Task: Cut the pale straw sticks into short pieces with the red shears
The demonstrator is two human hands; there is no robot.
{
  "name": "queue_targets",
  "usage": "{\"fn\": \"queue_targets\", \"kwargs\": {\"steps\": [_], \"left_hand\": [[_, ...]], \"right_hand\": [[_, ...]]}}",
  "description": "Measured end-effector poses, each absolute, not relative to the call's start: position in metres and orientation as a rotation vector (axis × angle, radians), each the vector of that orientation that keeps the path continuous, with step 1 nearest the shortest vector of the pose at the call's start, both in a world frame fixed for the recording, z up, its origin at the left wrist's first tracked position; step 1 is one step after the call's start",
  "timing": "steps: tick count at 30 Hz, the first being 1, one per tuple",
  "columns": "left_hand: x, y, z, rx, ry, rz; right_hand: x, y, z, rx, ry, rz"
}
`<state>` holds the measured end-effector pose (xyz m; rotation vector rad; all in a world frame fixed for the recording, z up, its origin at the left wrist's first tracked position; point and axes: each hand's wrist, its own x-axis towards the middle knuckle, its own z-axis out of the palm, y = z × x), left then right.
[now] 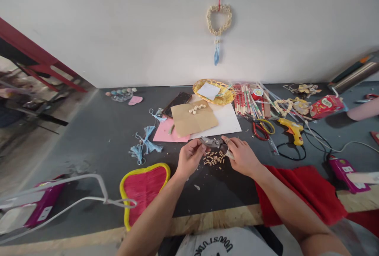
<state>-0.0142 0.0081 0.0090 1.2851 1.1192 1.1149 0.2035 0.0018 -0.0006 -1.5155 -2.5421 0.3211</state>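
My right hand (242,154) is closed round the handles of grey metal cutters (211,142), whose jaws point left. My left hand (190,156) is pinched at the jaws, holding something too small to make out. Just below and between the hands lies a small heap of short cut wooden pieces (214,158) on the dark table (94,129). Both forearms reach in from the near edge.
Behind the hands lie brown paper (194,121) with beads, white and pink sheets, a phone (177,103) and a yellow basket (213,91). Sticks, scissors (262,127) and a yellow glue gun (293,129) sit right. Red cloth (302,192) and a red heart pad (143,189) lie near.
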Motion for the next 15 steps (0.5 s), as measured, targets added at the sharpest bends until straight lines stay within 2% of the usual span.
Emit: {"fn": "queue_targets", "kwargs": {"steps": [5,15], "left_hand": [[-0.0131,0.0079,0.0075,1.209,1.119,1.111],[-0.0113,0.0106,0.0050,1.332,1.217,1.161]], "right_hand": [[0.2026,0.0028,-0.0036,-1.515,-2.558,0.385],[0.1994,0.0018,0.0010,-1.631,-2.498,0.268]]}}
